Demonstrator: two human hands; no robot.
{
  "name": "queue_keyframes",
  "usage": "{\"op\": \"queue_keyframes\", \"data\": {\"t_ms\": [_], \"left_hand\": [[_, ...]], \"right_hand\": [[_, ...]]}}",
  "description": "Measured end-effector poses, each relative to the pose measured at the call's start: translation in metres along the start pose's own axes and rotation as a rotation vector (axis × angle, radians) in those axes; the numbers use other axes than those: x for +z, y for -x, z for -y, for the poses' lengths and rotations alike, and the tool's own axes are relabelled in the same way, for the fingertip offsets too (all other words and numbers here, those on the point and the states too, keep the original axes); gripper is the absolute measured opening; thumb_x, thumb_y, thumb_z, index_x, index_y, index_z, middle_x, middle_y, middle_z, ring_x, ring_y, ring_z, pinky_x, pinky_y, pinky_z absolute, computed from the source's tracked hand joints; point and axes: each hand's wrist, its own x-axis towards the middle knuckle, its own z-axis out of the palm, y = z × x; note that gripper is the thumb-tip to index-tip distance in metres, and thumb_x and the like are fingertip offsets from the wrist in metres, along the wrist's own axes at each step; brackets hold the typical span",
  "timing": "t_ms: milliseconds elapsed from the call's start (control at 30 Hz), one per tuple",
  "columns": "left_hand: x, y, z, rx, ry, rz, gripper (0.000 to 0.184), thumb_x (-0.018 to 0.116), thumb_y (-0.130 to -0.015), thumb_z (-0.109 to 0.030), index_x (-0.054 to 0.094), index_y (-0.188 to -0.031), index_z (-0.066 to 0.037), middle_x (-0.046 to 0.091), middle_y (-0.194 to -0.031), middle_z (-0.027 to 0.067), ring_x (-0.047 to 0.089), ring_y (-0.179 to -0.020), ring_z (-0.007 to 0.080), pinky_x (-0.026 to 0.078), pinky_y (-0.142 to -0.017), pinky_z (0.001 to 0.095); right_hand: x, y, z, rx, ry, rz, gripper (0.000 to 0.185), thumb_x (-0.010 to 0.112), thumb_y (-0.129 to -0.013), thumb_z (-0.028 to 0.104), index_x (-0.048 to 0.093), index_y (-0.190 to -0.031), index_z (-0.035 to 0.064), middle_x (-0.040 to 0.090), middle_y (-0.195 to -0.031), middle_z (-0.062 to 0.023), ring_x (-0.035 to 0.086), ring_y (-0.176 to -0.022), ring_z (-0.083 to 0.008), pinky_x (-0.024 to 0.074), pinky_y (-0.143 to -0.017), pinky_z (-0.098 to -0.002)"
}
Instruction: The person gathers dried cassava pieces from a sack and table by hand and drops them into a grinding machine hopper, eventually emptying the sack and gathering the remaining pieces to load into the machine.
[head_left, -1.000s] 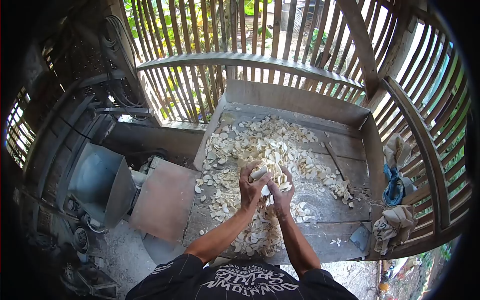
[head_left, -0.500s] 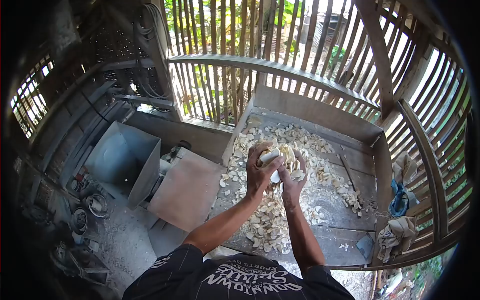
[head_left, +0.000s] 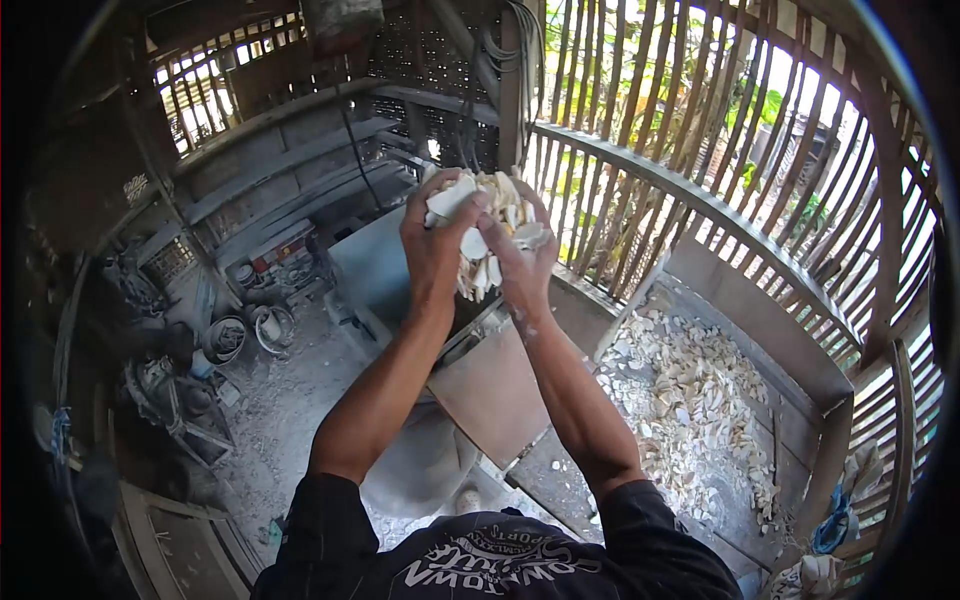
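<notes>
A heaped double handful of pale dried slices [head_left: 454,197], which look like cassava chips, is cupped between my two hands. My left hand [head_left: 432,240] wraps its left side, and my right hand [head_left: 524,258] closes round the right side. The thumbs nearly meet over the front of the pile. Both hands are raised above the grey metal hopper [head_left: 370,255], whose opening they and my forearms partly cover. Many more loose slices [head_left: 690,385] lie in the wooden bin at the right.
A flat, dusty brown panel [head_left: 490,385] sits beside the hopper, below my hands. The bin's wooden wall [head_left: 755,310] stands before a slatted fence. Buckets [head_left: 272,325] and clutter are on the dusty floor at left. A pale sack [head_left: 415,470] is under my left forearm.
Both hands have carried the slices from over the wooden bin leftward to above the hopper. The camera view has turned left, so the bin now appears farther right.
</notes>
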Motion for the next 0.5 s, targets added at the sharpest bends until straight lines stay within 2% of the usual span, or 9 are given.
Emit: {"op": "queue_keyframes", "data": {"t_ms": [67, 100, 200, 233, 333, 400, 500], "left_hand": [[-0.035, -0.015, -0.001, -0.108, 0.002, -0.057, 0.036, 0.080, -0.083, -0.010, 0.068, -0.115, -0.001, 0.069, -0.110, 0.0069, 0.066, -0.100, 0.0164, 0.052, -0.090, 0.0306], [-0.049, -0.019, -0.001, -0.165, 0.004, -0.089, 0.036, 0.081, -0.084, -0.012, 0.068, -0.115, -0.001, 0.070, -0.109, 0.0063, 0.066, -0.099, 0.0159, 0.052, -0.089, 0.0303], [-0.074, -0.016, 0.001, -0.262, -0.151, -0.172, 0.038, 0.082, -0.085, -0.018, 0.069, -0.118, -0.003, 0.071, -0.108, 0.0062, 0.067, -0.096, 0.0147, 0.052, -0.087, 0.0301], [-0.083, -0.017, 0.008, -0.300, -0.180, -0.155, 0.043, 0.083, -0.085, -0.023, 0.068, -0.119, -0.003, 0.072, -0.109, 0.0070, 0.068, -0.096, 0.0139, 0.053, -0.085, 0.0297], [-0.117, -0.032, 0.042, -0.310, -0.208, -0.025, 0.051, 0.086, -0.082, -0.029, 0.068, -0.122, -0.004, 0.072, -0.114, 0.0080, 0.068, -0.101, 0.0156, 0.053, -0.089, 0.0307], [-0.129, -0.033, 0.049, -0.350, -0.198, 0.032, 0.049, 0.086, -0.082, -0.025, 0.067, -0.122, -0.003, 0.072, -0.114, 0.0070, 0.068, -0.102, 0.0150, 0.053, -0.089, 0.0306], [-0.140, -0.039, 0.051, -0.266, -0.258, 0.126, 0.048, 0.085, -0.083, -0.017, 0.065, -0.124, -0.004, 0.071, -0.115, 0.0057, 0.068, -0.102, 0.0142, 0.054, -0.089, 0.0298]], "right_hand": [[0.031, 0.003, -0.028, 0.143, -0.098, 0.007, 0.061, 0.084, -0.082, 0.018, 0.058, -0.134, -0.0020, 0.065, -0.120, -0.0099, 0.064, -0.106, -0.0176, 0.0519, -0.092, -0.0321], [0.038, 0.005, -0.048, 0.199, -0.018, -0.027, 0.060, 0.085, -0.079, 0.022, 0.062, -0.131, 0.0014, 0.071, -0.113, -0.0098, 0.067, -0.101, -0.0178, 0.0530, -0.090, -0.0332], [0.041, 0.003, -0.066, 0.431, 0.230, 0.044, 0.056, 0.085, -0.076, 0.025, 0.066, -0.126, 0.0050, 0.074, -0.108, -0.0102, 0.069, -0.100, -0.0190, 0.0525, -0.091, -0.0334], [0.038, 0.001, -0.069, 0.463, 0.348, 0.077, 0.056, 0.084, -0.074, 0.028, 0.067, -0.123, 0.0076, 0.075, -0.106, -0.0110, 0.071, -0.101, -0.0221, 0.0523, -0.091, -0.0345], [0.028, -0.001, -0.077, 0.468, 0.398, 0.152, 0.057, 0.085, -0.073, 0.030, 0.067, -0.122, 0.0082, 0.075, -0.107, -0.0116, 0.071, -0.101, -0.0238, 0.0523, -0.091, -0.0353], [0.024, 0.003, -0.075, 0.449, 0.517, 0.167, 0.057, 0.086, -0.072, 0.030, 0.066, -0.121, 0.0096, 0.075, -0.107, -0.0128, 0.072, -0.099, -0.0249, 0.0523, -0.091, -0.0364], [0.024, 0.004, -0.066, 0.447, 0.634, 0.236, 0.057, 0.086, -0.072, 0.030, 0.064, -0.120, 0.0083, 0.074, -0.108, -0.0154, 0.071, -0.103, -0.0288, 0.0519, -0.092, -0.0385]]}}
